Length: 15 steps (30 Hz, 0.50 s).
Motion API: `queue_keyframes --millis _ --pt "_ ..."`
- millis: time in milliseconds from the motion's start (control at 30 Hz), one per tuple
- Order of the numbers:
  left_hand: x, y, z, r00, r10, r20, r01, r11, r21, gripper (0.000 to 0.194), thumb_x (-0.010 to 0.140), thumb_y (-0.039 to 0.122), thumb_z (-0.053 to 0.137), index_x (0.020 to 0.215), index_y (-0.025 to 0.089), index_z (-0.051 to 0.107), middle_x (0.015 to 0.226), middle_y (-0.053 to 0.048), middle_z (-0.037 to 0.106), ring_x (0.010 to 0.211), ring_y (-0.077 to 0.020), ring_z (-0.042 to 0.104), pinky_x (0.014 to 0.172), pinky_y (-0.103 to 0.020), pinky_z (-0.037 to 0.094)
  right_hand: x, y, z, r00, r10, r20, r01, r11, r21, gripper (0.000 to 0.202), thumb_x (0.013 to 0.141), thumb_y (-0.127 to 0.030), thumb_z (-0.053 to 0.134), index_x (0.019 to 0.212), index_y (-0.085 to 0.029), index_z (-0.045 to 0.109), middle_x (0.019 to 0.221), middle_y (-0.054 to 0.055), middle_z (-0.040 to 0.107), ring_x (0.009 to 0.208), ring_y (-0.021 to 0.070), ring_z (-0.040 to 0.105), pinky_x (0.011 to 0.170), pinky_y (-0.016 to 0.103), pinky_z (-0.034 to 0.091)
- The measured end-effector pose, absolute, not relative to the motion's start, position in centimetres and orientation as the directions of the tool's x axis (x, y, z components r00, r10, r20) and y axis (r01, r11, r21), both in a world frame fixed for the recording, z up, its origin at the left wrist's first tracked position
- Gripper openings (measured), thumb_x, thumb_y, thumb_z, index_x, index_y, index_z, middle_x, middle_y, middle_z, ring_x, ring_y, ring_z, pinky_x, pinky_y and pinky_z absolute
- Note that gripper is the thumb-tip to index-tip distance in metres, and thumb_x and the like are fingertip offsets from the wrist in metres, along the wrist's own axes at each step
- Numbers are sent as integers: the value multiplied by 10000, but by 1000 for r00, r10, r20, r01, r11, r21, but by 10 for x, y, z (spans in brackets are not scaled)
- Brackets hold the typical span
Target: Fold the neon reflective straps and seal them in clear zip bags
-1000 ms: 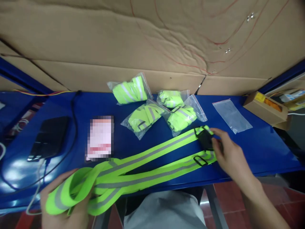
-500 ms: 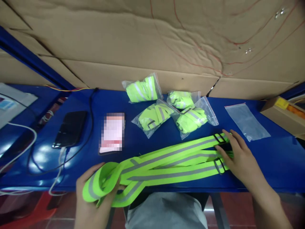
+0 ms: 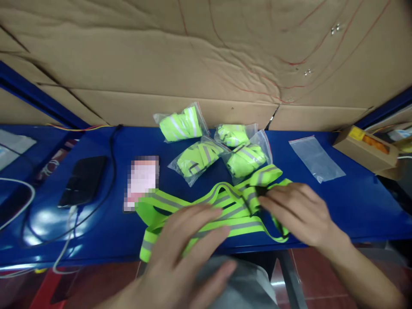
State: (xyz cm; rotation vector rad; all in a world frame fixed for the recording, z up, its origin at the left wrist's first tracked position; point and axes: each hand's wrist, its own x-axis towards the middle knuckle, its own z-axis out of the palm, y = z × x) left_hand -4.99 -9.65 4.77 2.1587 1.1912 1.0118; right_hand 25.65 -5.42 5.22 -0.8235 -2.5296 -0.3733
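A neon-green reflective strap harness (image 3: 240, 225) with grey stripes and black buckles lies loosely bunched along the front of the blue table. My left hand (image 3: 186, 249) hovers over its left half, fingers spread and holding nothing; it hides part of the webbing. At the right end, my right hand (image 3: 299, 210) has its fingers closed around the strap by the buckles, though its fingertips are partly hidden and blurred. Just behind are several clear zip bags, each with a folded green harness, such as the nearest bag (image 3: 246, 161).
An unfilled clear zip bag (image 3: 317, 159) lies at the right, near an open cardboard box (image 3: 367, 150). To the left are a phone with a blurred screen (image 3: 143, 178) and a black device (image 3: 83, 180) with cables. A cardboard wall (image 3: 144, 60) stands behind the table (image 3: 347, 210).
My left hand has let go of the looped left end and moved right, opening. My right hand has shifted left with the buckle end, and the straps now lie slack and folded.
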Motion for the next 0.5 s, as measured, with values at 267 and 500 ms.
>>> queue_keyframes --millis 267,500 --pt "-4 -16 34 598 774 207 361 -492 792 382 913 195 651 1281 222 550 1257 -80 593 1163 -212 631 1032 -383 533 214 -17 28 -749 309 587 442 892 94 147 993 -258 576 1111 -287 658 1072 10 752 1038 187 692 882 363 506" --pt "-15 -18 9 535 815 223 514 -524 679 516 921 425 697 1345 208 497 1352 -125 505 1246 -252 608 1024 -385 555 219 -5 10 -631 691 354 734 679 -18 434 835 -243 685 1237 -117 577 1107 129 694 1019 299 624 880 415 387"
